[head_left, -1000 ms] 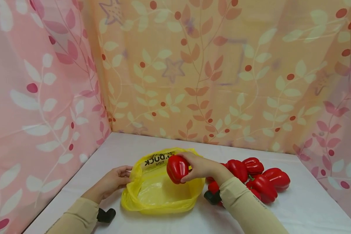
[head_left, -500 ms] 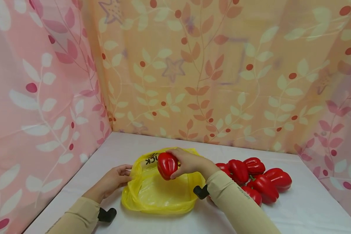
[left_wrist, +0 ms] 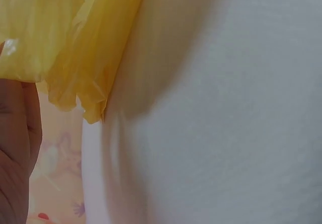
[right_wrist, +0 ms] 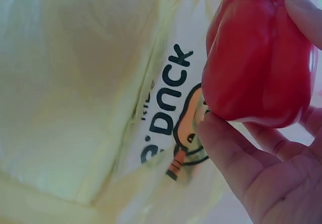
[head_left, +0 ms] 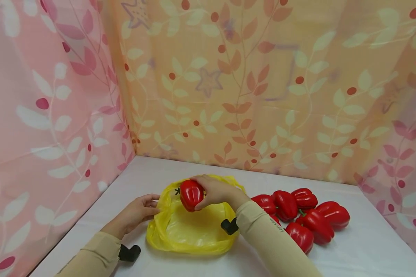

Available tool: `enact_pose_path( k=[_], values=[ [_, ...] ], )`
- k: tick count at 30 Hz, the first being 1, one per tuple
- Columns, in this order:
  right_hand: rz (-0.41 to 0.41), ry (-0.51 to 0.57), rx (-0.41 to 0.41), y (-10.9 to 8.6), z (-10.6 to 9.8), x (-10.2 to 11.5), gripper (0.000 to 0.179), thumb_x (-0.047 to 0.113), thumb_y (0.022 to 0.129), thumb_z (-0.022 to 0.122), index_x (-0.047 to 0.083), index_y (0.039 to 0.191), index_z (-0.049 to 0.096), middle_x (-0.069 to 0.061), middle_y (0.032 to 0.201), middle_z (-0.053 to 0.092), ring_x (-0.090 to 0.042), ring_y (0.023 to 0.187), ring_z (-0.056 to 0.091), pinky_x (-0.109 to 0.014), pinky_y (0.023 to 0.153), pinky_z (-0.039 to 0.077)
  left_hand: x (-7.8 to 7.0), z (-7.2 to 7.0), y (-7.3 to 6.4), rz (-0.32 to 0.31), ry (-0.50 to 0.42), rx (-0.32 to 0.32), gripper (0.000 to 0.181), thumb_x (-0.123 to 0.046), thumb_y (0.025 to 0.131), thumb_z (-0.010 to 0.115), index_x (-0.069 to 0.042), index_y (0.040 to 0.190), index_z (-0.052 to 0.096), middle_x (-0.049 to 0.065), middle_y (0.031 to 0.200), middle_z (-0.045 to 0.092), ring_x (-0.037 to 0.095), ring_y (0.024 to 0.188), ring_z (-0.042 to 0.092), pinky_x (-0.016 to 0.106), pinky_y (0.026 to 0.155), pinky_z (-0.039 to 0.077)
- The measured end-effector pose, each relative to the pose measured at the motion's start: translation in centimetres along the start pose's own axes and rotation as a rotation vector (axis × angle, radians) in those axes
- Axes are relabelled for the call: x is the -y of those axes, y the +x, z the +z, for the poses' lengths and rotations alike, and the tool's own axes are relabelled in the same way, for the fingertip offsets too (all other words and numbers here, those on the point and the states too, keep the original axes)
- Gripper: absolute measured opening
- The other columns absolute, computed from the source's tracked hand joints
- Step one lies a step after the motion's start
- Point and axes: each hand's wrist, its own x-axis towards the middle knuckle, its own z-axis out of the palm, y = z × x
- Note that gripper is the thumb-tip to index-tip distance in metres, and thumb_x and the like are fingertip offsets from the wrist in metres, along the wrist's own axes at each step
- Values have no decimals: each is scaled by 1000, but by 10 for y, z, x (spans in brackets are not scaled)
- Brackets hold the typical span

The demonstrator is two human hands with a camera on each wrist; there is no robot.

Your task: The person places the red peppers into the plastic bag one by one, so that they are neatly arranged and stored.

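Over bag (head_left: 190, 248), held pepper (head_left: 191, 195); cartoon (right_wrist: 187, 114) shows only from right wrist.

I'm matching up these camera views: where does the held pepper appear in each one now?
Head: pepper, below and slightly left of centre, in the right hand.
Left wrist: not in it.
Right wrist: pepper, upper right.
Shared landmark: the yellow bag, in all three views.

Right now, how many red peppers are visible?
8: one red pepper in the right hand, over the yellow bag; seven in the pile at right, one mostly behind the sleeve. More may be hidden.
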Motion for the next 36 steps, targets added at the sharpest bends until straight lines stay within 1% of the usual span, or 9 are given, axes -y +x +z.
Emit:
enact_pose_path(
  k=[2, 7, 13, 17, 19, 23, 26, 33, 36],
  values=[
    [-4, 13, -10, 3, 3, -1, 86, 37, 70, 77, 26, 141, 30, 2, 136, 37, -16, 118, 40, -32, 92, 44, 0, -1, 0, 4, 5, 9, 48, -7, 81, 67, -6, 126, 50, 13, 101, 57, 22, 86, 59, 34, 79, 53],
    [22, 60, -26, 10, 8, -1, 86, 35, 69, 78, 29, 141, 31, 3, 135, 38, -16, 118, 40, -32, 90, 45, -1, -3, 0, 14, 18, 16, 52, -13, 79, 70, -7, 127, 49, 13, 103, 57, 23, 88, 59, 34, 80, 53],
    [14, 100, -27, 20, 18, -3, 85, 33, 69, 79, 22, 140, 32, 2, 133, 40, -17, 118, 39, -33, 94, 43, -3, -4, -2, -9, 28, -14, 53, -15, 77, 72, -11, 125, 52, 12, 102, 58, 23, 88, 59, 35, 80, 53],
    [29, 128, -30, 25, 25, -4, 86, 31, 69, 80, 17, 139, 32, 1, 134, 40, -16, 119, 40, -33, 96, 41, -2, -4, -3, -8, 26, -18, 53, -15, 77, 72, -10, 125, 52, 12, 102, 58, 23, 87, 59, 35, 80, 53],
    [32, 144, -38, 26, 28, -5, 84, 30, 68, 80, 15, 136, 34, 1, 131, 42, -16, 116, 42, -31, 96, 42, -1, -5, -3, -6, 23, -15, 53, -15, 77, 72, -10, 126, 52, 12, 102, 58, 23, 87, 59, 34, 80, 53],
    [33, 188, -58, 28, 33, -7, 79, 28, 65, 83, 12, 129, 39, 1, 121, 49, -14, 109, 48, -28, 93, 44, -1, -5, -3, 8, 10, 12, 51, -12, 80, 69, -8, 127, 50, 13, 104, 58, 23, 89, 59, 34, 81, 53],
    [54, 207, -74, 29, 37, -9, 78, 29, 64, 83, 13, 127, 40, 2, 119, 50, -14, 107, 49, -29, 92, 44, -1, -5, -3, 18, 11, 24, 51, -12, 81, 68, -7, 128, 49, 14, 105, 57, 23, 90, 59, 33, 81, 52],
    [140, 282, -104, 30, 51, -17, 86, 34, 63, 83, 19, 133, 36, 0, 128, 44, -18, 112, 45, -37, 95, 43, 0, -2, -1, 10, 16, 12, 51, -11, 80, 68, -8, 127, 49, 13, 103, 57, 23, 88, 58, 34, 80, 53],
    [143, 275, -123, 31, 57, -18, 89, 36, 63, 83, 18, 136, 35, -2, 131, 43, -20, 113, 45, -38, 95, 43, 2, -1, 0, 13, 19, 13, 51, -11, 80, 68, -8, 127, 50, 13, 102, 57, 23, 88, 58, 34, 80, 53]
  ],
)
